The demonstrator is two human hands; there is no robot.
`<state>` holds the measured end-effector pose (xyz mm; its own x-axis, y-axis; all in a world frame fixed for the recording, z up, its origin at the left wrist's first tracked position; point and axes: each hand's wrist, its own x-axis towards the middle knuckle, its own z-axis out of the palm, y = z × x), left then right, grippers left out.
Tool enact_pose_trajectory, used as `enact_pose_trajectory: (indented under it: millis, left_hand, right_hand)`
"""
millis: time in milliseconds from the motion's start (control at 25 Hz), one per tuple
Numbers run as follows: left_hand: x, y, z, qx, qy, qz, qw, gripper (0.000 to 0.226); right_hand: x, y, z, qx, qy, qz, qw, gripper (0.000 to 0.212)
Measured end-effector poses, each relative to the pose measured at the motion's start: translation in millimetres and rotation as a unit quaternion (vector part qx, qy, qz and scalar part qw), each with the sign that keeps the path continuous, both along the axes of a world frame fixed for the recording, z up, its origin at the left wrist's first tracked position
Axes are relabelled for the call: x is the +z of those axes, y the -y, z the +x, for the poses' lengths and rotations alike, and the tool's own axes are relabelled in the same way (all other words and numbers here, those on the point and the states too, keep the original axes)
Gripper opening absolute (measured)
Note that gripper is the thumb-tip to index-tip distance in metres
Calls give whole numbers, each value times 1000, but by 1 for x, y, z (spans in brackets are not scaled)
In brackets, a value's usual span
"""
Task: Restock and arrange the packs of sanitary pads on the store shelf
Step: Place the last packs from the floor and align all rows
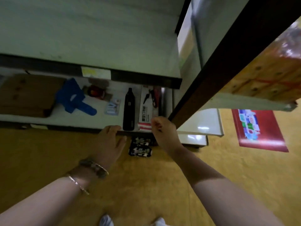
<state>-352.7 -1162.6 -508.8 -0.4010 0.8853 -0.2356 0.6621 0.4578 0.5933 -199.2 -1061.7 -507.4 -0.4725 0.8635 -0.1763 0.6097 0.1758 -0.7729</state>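
Two small dark packs [140,146] with white print lie on the yellow floor just below the lower shelf's front edge; I cannot tell what they contain. My left hand [111,139] hovers open over the floor, fingers at the edge of the lower shelf [65,119]. My right hand [164,132] is at that edge too, fingers loosely curled beside a white-and-red box [146,111], with nothing visibly in it. The upper shelf [84,35] is bare.
On the lower shelf lie a brown cardboard piece [27,95], a blue plastic item [74,98], a red-black object [96,92], a small blister pack [112,106] and a black bottle [129,110]. A dark upright post [211,70] stands right. A red mat [257,129] lies on the floor.
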Motion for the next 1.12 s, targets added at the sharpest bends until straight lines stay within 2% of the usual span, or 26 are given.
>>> enact_pose_trajectory:
  millis: [160,320,480,640,760,920,1000,1120]
  left_hand:
    - [-90,10,5,12,18,-31,999,49]
    - [-179,16,-3,34,-9,-79,996,46]
    - [-262,26,-25,70,-26,-92,993,43]
    - [-325,34,-38,73,-34,-97,992,40]
    - [-358,42,-37,72,-16,-103,992,42]
    - [-375,44,-33,60,5,-120,991,44]
    - [-372,44,-33,57,4,-125,991,45]
    - [-349,45,-25,56,3,-138,989,45]
  right_hand:
    - [-120,3,10,21,27,-15,999,17]
    - [-245,3,7,53,120,-28,991,36]
    - [-360,-1,-7,110,246,-38,962,58]
    - [-440,-1,-19,155,364,7,918,68]
    - [-478,6,-24,200,424,54,882,68]
    - [-495,-2,-26,220,454,91,859,49]
    - [-486,-7,-28,217,447,85,864,47]
    - [-443,-11,-27,189,393,63,898,60]
